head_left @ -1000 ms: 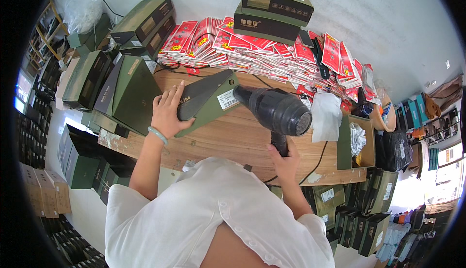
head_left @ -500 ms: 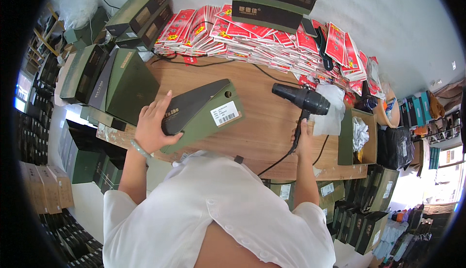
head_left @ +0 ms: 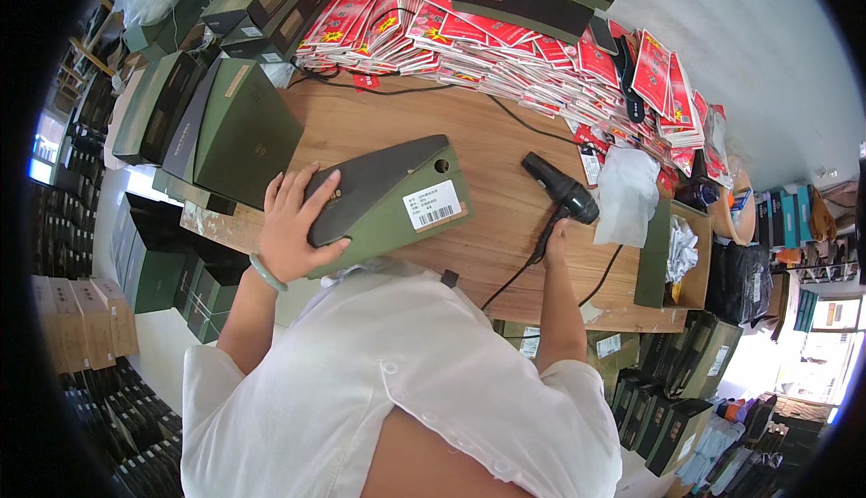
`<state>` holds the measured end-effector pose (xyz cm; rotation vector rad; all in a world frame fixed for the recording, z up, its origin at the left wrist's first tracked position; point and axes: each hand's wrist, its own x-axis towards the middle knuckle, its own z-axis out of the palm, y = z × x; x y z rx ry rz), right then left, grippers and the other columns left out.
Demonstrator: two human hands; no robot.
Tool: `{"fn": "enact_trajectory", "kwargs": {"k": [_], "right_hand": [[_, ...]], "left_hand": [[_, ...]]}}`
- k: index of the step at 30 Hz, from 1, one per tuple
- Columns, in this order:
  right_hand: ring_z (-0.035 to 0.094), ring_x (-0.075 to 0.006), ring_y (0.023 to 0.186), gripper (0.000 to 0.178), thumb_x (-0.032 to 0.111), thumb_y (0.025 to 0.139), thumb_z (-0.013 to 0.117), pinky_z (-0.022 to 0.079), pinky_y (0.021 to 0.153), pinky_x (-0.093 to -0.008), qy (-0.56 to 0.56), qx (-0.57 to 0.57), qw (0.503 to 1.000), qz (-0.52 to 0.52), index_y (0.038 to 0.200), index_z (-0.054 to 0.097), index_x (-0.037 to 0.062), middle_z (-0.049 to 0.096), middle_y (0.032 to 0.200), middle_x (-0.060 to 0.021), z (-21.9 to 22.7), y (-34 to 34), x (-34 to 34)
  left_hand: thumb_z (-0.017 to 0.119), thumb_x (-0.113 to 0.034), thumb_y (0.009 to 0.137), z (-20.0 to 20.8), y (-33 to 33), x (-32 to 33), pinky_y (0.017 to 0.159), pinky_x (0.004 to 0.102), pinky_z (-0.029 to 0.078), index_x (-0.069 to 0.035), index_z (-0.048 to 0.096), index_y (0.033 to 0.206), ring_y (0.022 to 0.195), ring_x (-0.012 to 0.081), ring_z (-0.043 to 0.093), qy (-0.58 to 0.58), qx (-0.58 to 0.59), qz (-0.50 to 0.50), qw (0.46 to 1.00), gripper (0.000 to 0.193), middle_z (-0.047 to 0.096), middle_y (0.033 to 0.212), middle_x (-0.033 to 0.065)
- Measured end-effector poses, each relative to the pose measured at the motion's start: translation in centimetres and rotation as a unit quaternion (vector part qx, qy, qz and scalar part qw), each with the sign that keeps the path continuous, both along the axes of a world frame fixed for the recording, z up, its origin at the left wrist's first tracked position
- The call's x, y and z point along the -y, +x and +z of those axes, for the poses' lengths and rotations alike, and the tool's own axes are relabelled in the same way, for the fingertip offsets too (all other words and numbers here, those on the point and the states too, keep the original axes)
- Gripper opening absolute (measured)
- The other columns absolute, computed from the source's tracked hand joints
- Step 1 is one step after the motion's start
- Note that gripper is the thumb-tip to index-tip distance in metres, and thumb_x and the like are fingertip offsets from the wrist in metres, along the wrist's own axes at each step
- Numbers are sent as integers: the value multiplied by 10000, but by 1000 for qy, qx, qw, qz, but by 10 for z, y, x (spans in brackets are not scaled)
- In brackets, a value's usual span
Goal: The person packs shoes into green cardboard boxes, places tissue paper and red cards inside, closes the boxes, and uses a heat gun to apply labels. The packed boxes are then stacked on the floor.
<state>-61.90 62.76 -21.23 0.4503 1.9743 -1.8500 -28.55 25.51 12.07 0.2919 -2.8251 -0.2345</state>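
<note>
Presently a green box (head_left: 388, 205) with a dark lid and a white label is gripped at its nine o'clock end by the left hand (head_left: 293, 227), fingers curled over the lid. It lies on the wooden table (head_left: 487, 151). At three o'clock of it, a black hair dryer (head_left: 561, 193) is clasped by its handle in the right hand (head_left: 553, 238).

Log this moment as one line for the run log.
left hand: grips green box | right hand: on black hair dryer handle, dryer lying on wooden table | red packets behind
</note>
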Motion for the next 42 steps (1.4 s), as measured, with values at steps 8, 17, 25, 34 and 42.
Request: {"fn": "enact_trajectory", "kwargs": {"k": [8, 17, 25, 34, 42], "right_hand": [[566, -181, 954, 257, -34, 819, 647, 491, 872, -301, 38, -466, 847, 252, 1055, 563, 21, 519, 1065, -101, 254, 86, 126], [562, -233, 890, 256, -90, 768, 625, 476, 784, -323, 37, -485, 763, 425, 962, 499, 19, 495, 985, -114, 311, 126, 158], [548, -282, 870, 236, -108, 808, 532, 461, 764, -372, 64, -439, 733, 515, 987, 460, 28, 447, 985, -140, 325, 124, 161], [538, -309, 872, 267, -107, 788, 542, 452, 755, -382, 124, -428, 702, 556, 994, 455, 39, 454, 975, -140, 337, 126, 164], [544, -220, 807, 244, -75, 795, 584, 466, 730, -312, 127, -429, 732, 514, 995, 490, 28, 452, 918, -99, 334, 137, 158]], "left_hand": [[621, -626, 722, -7, 9, -10, 1058, 545, 225, -190, 528, 1331, 1204, 405, 401, -40, 23, 2, 999, 756, 406, 1324, 229], [634, -615, 714, -5, 15, -15, 1035, 514, 254, -187, 554, 1307, 1170, 391, 411, -31, 2, -7, 999, 736, 416, 1307, 214], [653, -599, 695, -8, 20, -23, 1022, 506, 266, -207, 558, 1302, 1162, 377, 416, -20, -10, -1, 1000, 728, 426, 1301, 199], [702, -557, 641, -7, 24, -31, 1021, 499, 267, -238, 559, 1298, 1161, 366, 418, -13, -20, 9, 1000, 744, 430, 1302, 188], [707, -548, 641, -7, 26, -32, 1028, 493, 256, -227, 568, 1293, 1169, 371, 410, -6, -25, 7, 1000, 740, 424, 1316, 191]]}}
